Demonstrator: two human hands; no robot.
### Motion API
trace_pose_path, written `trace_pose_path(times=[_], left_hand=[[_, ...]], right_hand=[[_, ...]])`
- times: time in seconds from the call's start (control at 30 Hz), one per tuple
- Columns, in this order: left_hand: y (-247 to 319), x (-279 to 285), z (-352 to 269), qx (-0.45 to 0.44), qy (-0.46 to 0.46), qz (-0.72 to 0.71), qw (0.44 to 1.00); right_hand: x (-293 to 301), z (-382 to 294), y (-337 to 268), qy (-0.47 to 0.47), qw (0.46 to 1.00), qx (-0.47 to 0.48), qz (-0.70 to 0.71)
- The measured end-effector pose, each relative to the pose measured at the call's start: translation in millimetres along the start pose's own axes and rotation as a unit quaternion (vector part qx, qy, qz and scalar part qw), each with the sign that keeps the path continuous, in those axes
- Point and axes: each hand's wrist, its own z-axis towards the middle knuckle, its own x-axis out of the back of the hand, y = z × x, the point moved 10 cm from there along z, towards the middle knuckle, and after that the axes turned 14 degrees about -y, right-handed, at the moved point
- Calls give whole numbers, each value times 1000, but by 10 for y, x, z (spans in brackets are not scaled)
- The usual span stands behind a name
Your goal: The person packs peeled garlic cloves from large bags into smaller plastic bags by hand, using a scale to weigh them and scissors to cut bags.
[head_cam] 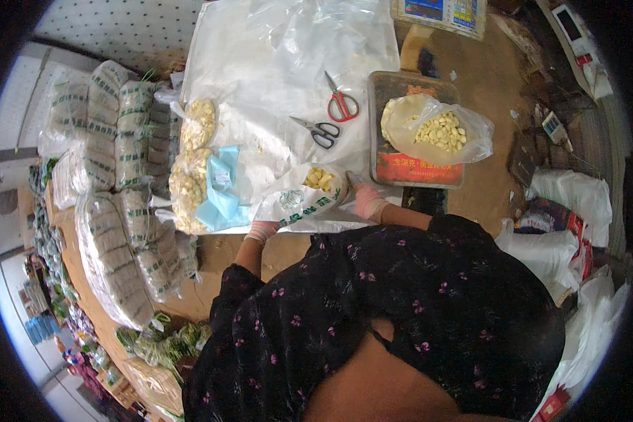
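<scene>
My left hand (262, 231), in a pale glove, is closed on the near left end of a printed plastic bag (295, 203) with peeled garlic cloves in it. At the bag's right end is my gloved right hand (366, 198), its fingertips beside or touching the plastic; its grip cannot be made out. Just behind lie black-handled scissors (324, 135) and red-handled scissors (343, 107). An open clear bag of peeled cloves (438, 132) rests on the platform of a weighing scale (419, 179). Clear bags of cloves (190, 174) and a light blue plastic piece with a label (224, 203) lie to the left.
White plastic sheeting (253, 68) covers the table. The scale's display (443, 13) stands at the back right. Tall stacks of packed, printed bags (105, 253) rise at the left. White plastic bags (569, 205) lie at the right, and bagged green vegetables (179, 343) at the lower left.
</scene>
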Motion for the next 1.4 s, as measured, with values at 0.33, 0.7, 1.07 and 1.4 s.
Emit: trace_pose_path(times=[0.33, 0.7, 1.07, 1.4], left_hand=[[-614, 74, 307, -53, -21, -220, 974], [-527, 237, 181, -152, 58, -359, 919], [1480, 1113, -910, -177, -9, 0, 984], [2943, 1342, -1096, -349, -81, -351, 865]], right_hand=[[-261, 1084, 258, -142, 986, 6, 88], [-301, 1068, -95, -89, 956, 183, 212], [740, -703, -872, 76, 920, 174, 344], [1085, -1706, -1000, 64, 841, 336, 419]])
